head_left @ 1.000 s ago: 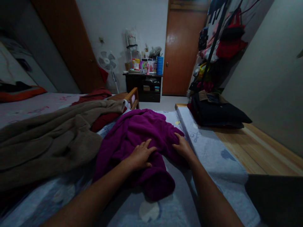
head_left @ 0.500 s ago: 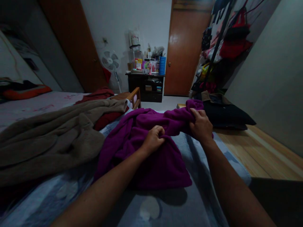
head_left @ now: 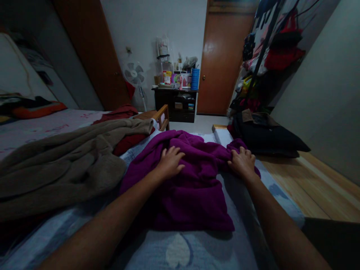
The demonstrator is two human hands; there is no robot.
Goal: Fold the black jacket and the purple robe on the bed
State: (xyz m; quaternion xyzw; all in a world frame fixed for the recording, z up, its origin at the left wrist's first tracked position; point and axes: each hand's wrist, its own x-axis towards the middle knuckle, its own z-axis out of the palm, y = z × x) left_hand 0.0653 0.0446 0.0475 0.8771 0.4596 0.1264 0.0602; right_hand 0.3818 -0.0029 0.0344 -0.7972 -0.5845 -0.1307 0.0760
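A crumpled purple fleece garment (head_left: 197, 198) lies across the bed, with a narrow sleeve-like part stretched out to the right. Over its left-middle area is my left hand (head_left: 170, 162), open, fingers spread on or just above the cloth. My right hand (head_left: 242, 161) rests on the bunched right end, its fingers apart and slightly bent over the fabric. The palm side of both hands is hidden. Beneath the garment is a blue patterned bedsheet (head_left: 152, 249) with a pale heart shape near me.
A brown fleecy coat (head_left: 70, 157) lies to the left, over dark red cloth (head_left: 133, 141). At the right, folded black clothes (head_left: 267, 135) rest on a wooden surface (head_left: 306, 183). Farther back stand a fan (head_left: 134, 73), a dark cabinet (head_left: 174, 112) and a closed door (head_left: 222, 63).
My left hand has let go of the garment, moved slightly left and spread its fingers. My right hand has lowered and loosened, and the raised sleeve part now lies on the bed.
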